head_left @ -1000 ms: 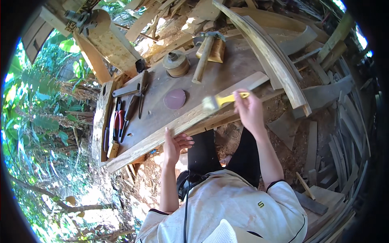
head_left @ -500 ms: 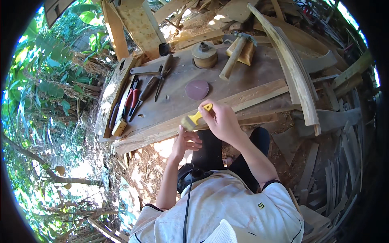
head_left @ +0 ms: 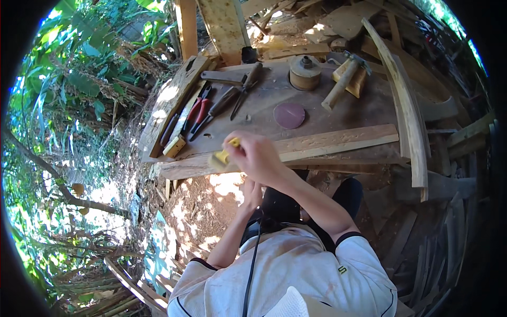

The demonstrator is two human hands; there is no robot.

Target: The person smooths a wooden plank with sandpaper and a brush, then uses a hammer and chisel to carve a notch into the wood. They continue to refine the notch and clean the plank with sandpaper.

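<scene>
A flat paintbrush (head_left: 225,156) with a yellow handle is gripped in my right hand (head_left: 257,157), above the bench's near edge. Its bristles point left and are smeared by motion. Just below, my left hand (head_left: 253,192) is partly covered by the right hand and wrist, so its fingers are hidden. Beyond them on the workbench (head_left: 253,113) lies a round purplish sanding disc (head_left: 289,115). Behind the disc stands a round wooden block (head_left: 305,74) with a dark knob on top.
Red-handled pliers (head_left: 199,111), a screwdriver (head_left: 222,101) and other hand tools lie at the bench's left. A hammer (head_left: 343,82) rests against a wood block at the right. A long board (head_left: 338,141) runs along the near edge; curved timber (head_left: 404,105) leans at the right.
My right hand has moved left with the paintbrush. My left hand has shifted right and lower, beneath it. The view has turned, so the bench appears farther right.
</scene>
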